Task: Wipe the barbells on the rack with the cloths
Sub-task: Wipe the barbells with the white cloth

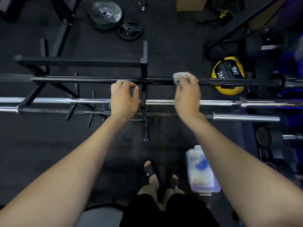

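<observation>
Barbells are laid horizontally across a black steel rack point(144, 63) that stands on dark rubber flooring point(41, 145). The farthest one, a black barbell point(164, 80), is being gripped through a pale grey-green cloth point(180, 78) by the right hand point(186, 97), whose fingers are curled over the cloth and the shaft; this hand is blurred. The left hand point(123, 99) is held over the bars just left of the rack's upright, its fingers loosely bent and nothing held in it. Whether its fingertips touch the black bar cannot be told. Nearer the person, a chrome barbell point(213, 102) is seen under both wrists, and a shorter bar point(246, 117) lies lower still.

Beyond the rack, two black weight plates point(105, 14) are lying flat on the floor, the smaller just beside the larger. A yellow-and-black medicine ball point(227, 72) marked 2KG is placed behind the right end of the black bar. A clear plastic box point(203, 174) with blue and white contents is set on the floor beside the person's sandalled feet point(149, 171). Dim blue light is cast along the right edge of the room.
</observation>
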